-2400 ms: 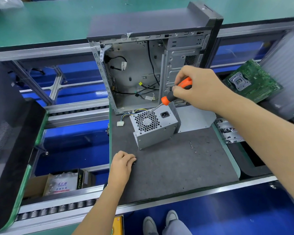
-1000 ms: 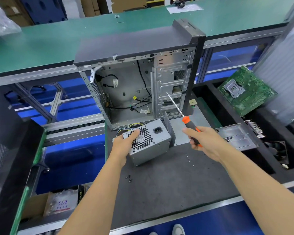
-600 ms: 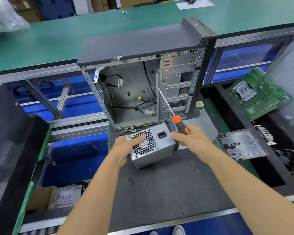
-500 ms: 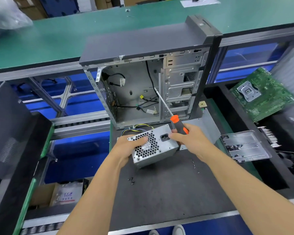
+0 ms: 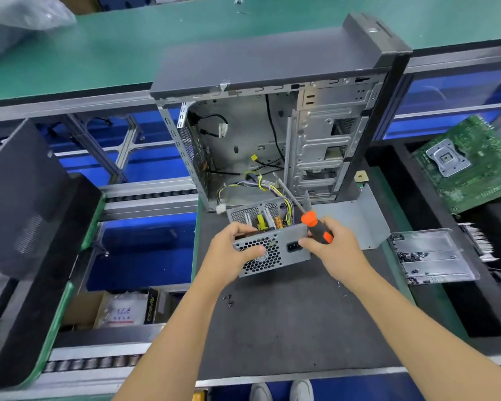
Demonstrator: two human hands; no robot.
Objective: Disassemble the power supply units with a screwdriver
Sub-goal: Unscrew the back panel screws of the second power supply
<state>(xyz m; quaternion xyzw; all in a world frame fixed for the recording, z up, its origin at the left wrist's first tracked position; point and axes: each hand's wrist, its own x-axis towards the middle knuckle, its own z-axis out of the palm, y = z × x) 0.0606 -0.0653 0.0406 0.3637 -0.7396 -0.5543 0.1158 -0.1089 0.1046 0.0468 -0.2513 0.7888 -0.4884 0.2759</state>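
Note:
A silver power supply unit (image 5: 289, 257) with a honeycomb fan grille sits on the dark grey mat (image 5: 287, 328). Its top is open, so coils, a yellow part and coloured wires show inside. My left hand (image 5: 233, 250) grips its left end, thumb on the grille. My right hand (image 5: 330, 250) holds an orange-and-black screwdriver (image 5: 315, 230) and touches the unit's right end. The shaft points up and away toward the case. A grey metal cover (image 5: 353, 215) lies just behind the unit on the right.
An opened computer case (image 5: 272, 125) stands behind the unit. Loose screws (image 5: 229, 301) lie on the mat. A metal tray (image 5: 430, 256) and a green motherboard (image 5: 463, 166) are at the right. A black panel (image 5: 21, 198) leans at the left. A cardboard box (image 5: 113, 309) sits below.
My left hand went from the mat's edge to the unit. My right hand lowered the screwdriver from the unit's top and came to its right end. The unit's inside now shows.

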